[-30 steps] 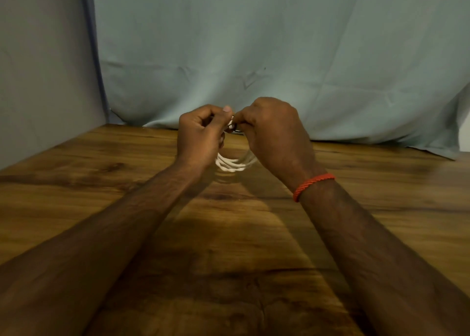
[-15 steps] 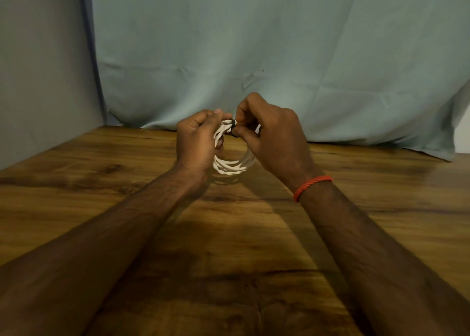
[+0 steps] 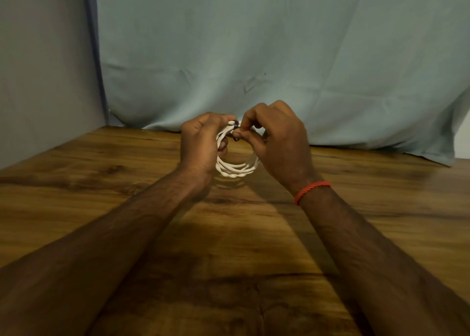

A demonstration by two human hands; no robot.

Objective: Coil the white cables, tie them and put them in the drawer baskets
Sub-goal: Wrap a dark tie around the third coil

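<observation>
Wide brown wood-grain table (image 3: 76,208), backed by a pale blue-grey cloth curtain (image 3: 254,56) behind the coil. Held just above the table is the coiled white cable (image 3: 236,169). The left hand (image 3: 201,145), left of the coil, grips its side with curled fingers. The right hand (image 3: 279,142), right of the coil, pinches a small dark tie (image 3: 236,126) at the coil's top. Since a second ago the hands have drawn slightly apart, exposing the open loop, so tying appears under way. The table lies bare on all sides of the coil, with no drawer baskets in view.
</observation>
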